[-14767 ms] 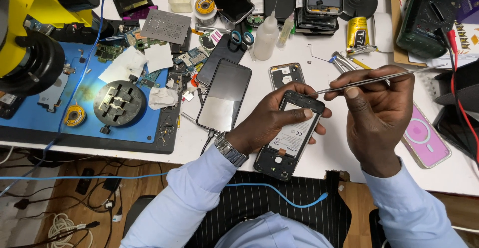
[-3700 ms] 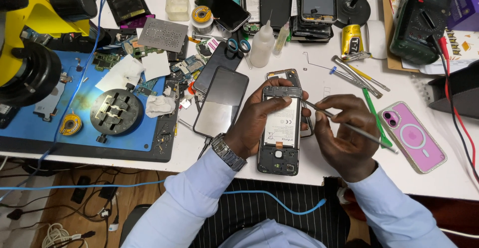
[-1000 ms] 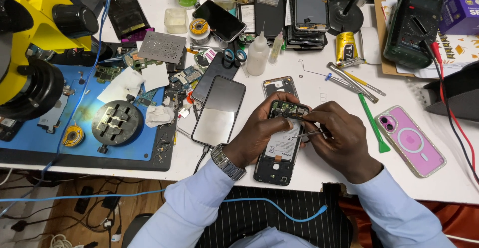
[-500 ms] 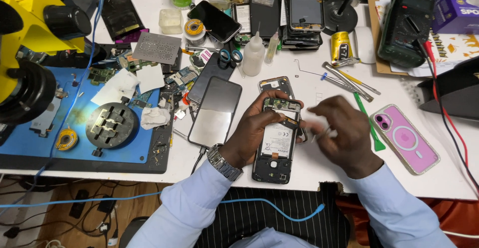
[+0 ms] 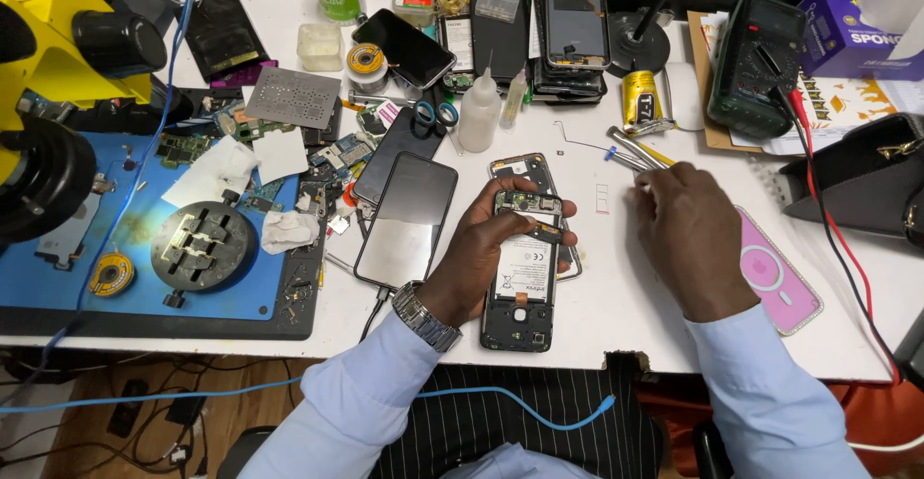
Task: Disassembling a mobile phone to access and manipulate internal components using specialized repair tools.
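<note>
My left hand point(image 5: 478, 248) grips an opened black phone point(image 5: 521, 282) with its back cover off, so the battery and the board at the top show. It lies on the white table point(image 5: 616, 315), partly over a bare phone frame point(image 5: 521, 165). My right hand point(image 5: 689, 240) is off to the right of the phone, palm down, and its fingertips touch a bundle of metal tweezers and tools point(image 5: 628, 150). The fingers are seen from behind, so a hold on any tool is hidden. A pink phone case point(image 5: 784, 291) lies partly under this hand.
A black phone point(image 5: 408, 219) lies face up left of my left hand. Further left are a blue work mat point(image 5: 58, 291) with a round holder point(image 5: 203, 245) and a yellow microscope point(image 5: 67, 46). A squeeze bottle point(image 5: 478, 113), multimeter point(image 5: 757, 65), black bag point(image 5: 857, 185) and several phones stand behind.
My right hand has left the top of the opened phone and moved right to the tools near the pink case. My left hand keeps its hold on the phone.
</note>
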